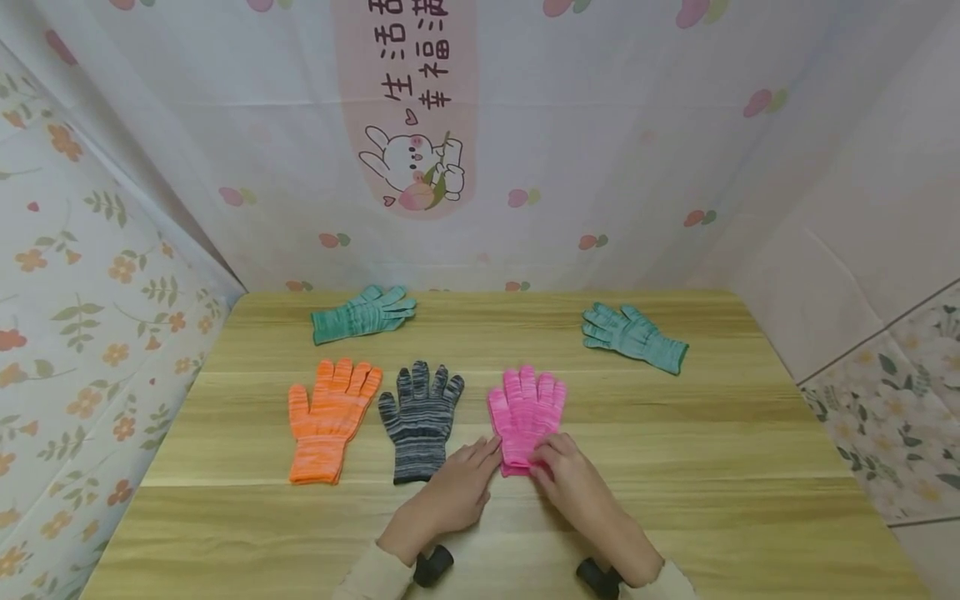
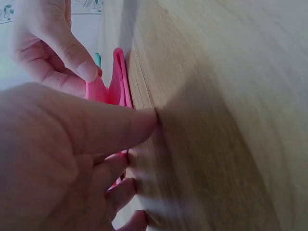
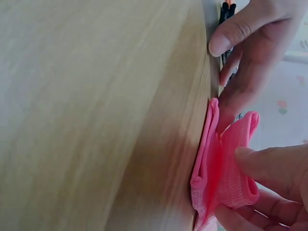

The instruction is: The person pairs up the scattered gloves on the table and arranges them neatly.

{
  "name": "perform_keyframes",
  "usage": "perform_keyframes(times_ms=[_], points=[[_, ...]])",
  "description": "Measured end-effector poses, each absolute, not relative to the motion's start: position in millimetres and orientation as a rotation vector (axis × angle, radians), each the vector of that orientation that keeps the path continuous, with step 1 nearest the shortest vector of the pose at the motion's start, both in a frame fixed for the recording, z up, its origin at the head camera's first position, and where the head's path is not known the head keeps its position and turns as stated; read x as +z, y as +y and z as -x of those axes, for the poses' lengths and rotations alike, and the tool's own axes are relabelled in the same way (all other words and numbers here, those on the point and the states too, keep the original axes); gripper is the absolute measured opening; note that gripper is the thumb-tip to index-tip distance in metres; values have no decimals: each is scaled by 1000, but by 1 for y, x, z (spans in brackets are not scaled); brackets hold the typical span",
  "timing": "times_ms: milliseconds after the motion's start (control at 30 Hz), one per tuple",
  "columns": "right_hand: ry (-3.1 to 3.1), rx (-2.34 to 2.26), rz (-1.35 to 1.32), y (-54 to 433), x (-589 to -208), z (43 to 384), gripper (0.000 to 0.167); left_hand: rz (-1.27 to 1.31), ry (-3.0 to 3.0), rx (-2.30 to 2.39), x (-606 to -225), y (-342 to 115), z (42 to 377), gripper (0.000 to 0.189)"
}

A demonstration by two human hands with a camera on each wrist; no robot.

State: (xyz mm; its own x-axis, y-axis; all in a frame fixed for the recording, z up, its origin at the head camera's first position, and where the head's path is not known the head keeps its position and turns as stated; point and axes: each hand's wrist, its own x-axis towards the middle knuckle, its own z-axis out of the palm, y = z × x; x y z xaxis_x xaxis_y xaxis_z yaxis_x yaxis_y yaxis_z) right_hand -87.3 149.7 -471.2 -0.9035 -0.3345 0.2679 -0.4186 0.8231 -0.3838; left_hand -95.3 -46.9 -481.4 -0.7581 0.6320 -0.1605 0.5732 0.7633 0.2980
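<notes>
Two pink knit gloves (image 1: 527,408) lie stacked near the middle of the table, fingers pointing away. My right hand (image 1: 573,483) pinches the cuff of the upper one between thumb and fingers. In the right wrist view that cuff (image 3: 236,168) is lifted off the lower cuff (image 3: 204,159), with a gap between them. My left hand (image 1: 459,487) rests at the left edge of the pink pair, its fingertips at the glove and its thumb (image 2: 139,125) on the tabletop.
Left of the pink pair lie dark grey striped gloves (image 1: 422,421), then orange gloves (image 1: 326,425). Farther back are a green glove (image 1: 360,317) on the left and another green glove (image 1: 633,337) on the right. Patterned cloth (image 1: 600,150) hangs behind the wooden table (image 1: 712,467).
</notes>
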Motion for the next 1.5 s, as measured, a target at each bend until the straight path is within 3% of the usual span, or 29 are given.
perform_keyframes(times_ms=[433, 700, 967, 1500], points=[[-2903, 706, -588, 146, -477, 87, 7, -969, 2699, 361, -481, -52, 94, 49], [-2945, 832, -538, 149, -483, 90, 5, -762, 2898, 785, -480, -31, 93, 17], [-2833, 876, -611, 144, -486, 90, 4, -642, 3043, 504, -484, -11, 94, 40], [-2925, 1119, -419, 142, -483, 96, 9, -593, 3061, 579, -486, -30, 99, 36]])
